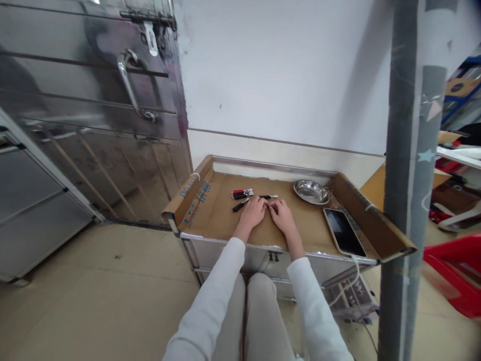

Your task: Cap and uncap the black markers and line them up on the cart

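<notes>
My left hand [254, 212] and my right hand [280, 214] meet fingertip to fingertip over the cardboard-covered table top [218, 223]. Both are closed in a pinch around something too small to make out. Just beyond my left hand lies a black pen-like piece with a silver tip [268, 196]. A second black piece with a silver end [240, 205] rests left of that hand. Red and black pieces with silver ends [242, 193] lie side by side a little farther back. What my fingers cover on the cardboard is hidden.
A round metal dish [311, 192] stands at the back right. In front of it lies a phone [343, 231] with a white cable. Folded cardboard walls [195, 188] edge the table's sides. A grey pillar [402, 200] rises at the right, with a red crate [456, 271] beyond.
</notes>
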`<state>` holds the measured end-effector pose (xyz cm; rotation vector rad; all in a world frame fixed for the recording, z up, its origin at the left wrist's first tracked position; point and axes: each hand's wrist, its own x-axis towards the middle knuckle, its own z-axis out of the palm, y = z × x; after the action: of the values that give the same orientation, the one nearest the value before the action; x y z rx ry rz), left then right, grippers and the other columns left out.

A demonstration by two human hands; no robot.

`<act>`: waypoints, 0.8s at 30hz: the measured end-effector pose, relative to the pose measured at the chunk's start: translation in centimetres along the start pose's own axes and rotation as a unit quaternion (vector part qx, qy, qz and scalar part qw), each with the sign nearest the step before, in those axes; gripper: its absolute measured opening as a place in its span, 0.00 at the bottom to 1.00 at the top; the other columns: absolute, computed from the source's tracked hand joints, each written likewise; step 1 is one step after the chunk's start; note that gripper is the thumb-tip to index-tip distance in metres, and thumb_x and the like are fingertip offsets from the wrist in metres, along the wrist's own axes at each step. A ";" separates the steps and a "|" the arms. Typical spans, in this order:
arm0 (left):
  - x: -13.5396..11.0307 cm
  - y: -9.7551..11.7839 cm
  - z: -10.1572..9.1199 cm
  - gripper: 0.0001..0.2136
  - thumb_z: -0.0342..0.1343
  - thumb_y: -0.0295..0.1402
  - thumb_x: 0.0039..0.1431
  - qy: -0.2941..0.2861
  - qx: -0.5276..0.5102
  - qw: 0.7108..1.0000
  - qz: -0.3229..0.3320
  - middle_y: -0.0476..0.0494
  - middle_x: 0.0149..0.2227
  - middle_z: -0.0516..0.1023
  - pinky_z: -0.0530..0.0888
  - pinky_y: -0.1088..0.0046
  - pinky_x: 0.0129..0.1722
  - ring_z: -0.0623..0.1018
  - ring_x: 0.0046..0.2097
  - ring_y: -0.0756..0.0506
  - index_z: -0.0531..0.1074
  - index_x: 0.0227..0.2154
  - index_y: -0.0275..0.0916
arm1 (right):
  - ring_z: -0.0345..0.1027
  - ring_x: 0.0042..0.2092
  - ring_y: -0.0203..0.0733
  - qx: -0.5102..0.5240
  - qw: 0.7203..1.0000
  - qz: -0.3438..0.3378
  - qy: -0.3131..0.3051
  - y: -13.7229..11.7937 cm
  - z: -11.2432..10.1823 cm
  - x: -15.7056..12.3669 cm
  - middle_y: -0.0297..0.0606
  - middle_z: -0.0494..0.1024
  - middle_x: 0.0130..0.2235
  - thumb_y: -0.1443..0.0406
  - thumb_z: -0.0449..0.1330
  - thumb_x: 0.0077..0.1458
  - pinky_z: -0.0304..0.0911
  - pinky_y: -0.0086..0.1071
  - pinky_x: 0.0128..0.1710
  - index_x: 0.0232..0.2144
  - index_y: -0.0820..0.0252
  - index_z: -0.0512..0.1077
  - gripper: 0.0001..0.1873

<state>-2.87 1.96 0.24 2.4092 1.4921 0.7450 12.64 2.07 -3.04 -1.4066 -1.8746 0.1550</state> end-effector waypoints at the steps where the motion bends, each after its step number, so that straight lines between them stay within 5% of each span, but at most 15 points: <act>1: 0.0 0.0 0.0 0.10 0.44 0.28 0.65 0.001 -0.001 1.000 -0.001 0.42 0.46 0.72 0.69 0.64 0.52 0.74 0.47 0.44 0.70 0.44 0.39 | 0.68 0.39 0.44 0.000 1.000 0.001 0.000 0.0 0.0 0.0 0.42 0.71 0.38 0.63 0.51 0.58 0.65 0.39 0.45 0.36 0.58 0.72 0.10; 16: -1.7 0.2 -0.1 0.09 0.50 0.24 0.58 0.069 -0.014 0.997 -0.007 0.41 0.45 0.69 0.69 0.64 0.53 0.72 0.49 0.44 0.67 0.41 0.38 | 0.65 0.39 0.44 -0.071 0.995 0.043 0.062 -0.1 -0.2 0.0 0.44 0.70 0.38 0.67 0.48 0.59 0.62 0.36 0.43 0.35 0.60 0.70 0.11; 24: -1.2 -0.2 0.1 0.10 0.44 0.22 0.61 0.056 -0.046 0.997 -0.002 0.41 0.43 0.72 0.70 0.65 0.53 0.72 0.48 0.45 0.67 0.39 0.38 | 0.66 0.40 0.45 -0.066 0.998 0.013 0.017 -0.5 -0.3 0.1 0.44 0.70 0.38 0.67 0.49 0.59 0.63 0.38 0.43 0.36 0.59 0.70 0.10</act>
<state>-3.36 1.03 -0.30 2.3306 1.4676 0.9399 12.37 1.89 -2.51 -1.5138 -1.8664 0.0204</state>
